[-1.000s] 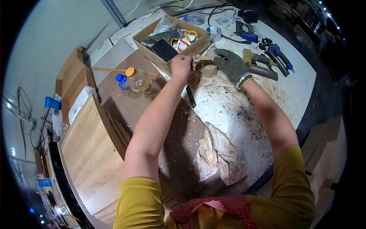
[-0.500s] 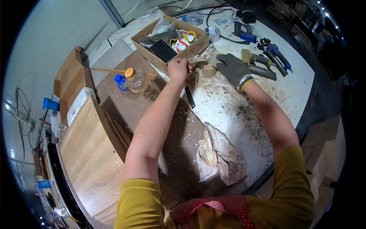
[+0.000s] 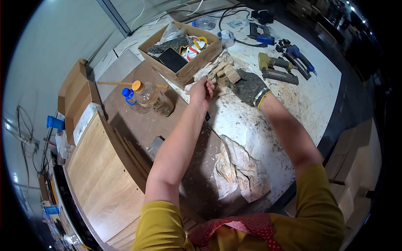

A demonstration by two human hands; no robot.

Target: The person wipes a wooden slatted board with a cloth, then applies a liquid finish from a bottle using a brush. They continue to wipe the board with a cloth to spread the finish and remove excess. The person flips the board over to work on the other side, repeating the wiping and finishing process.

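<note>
My left hand point(image 3: 202, 93) is bare, its fingers curled in a pinch at the edge of some tan, putty-coloured pieces point(image 3: 222, 69). What the fingertips grip is too small to make out. On the other side, my right hand point(image 3: 248, 88) wears a dark grey knit glove. Its fingers are closed at a tan, block-shaped piece point(image 3: 232, 75), whose kind I cannot tell. A small round tan container point(image 3: 221, 80) is partly hidden between the hands. Behind it lies a crumpled, stained cloth point(image 3: 228, 61).
An open cardboard box point(image 3: 182, 75) holds bags and a dark flat device. Two bottles point(image 3: 155, 100) stand at left beside stacked wood panels point(image 3: 102, 167). Nail guns point(image 3: 278, 69) lie at right. A crumpled stained sheet point(image 3: 238, 169) lies nearer me on the dusty table.
My left hand has moved slightly down, and my right hand down and left. The tan block-shaped piece now shows between them. The whole view has shifted a little.
</note>
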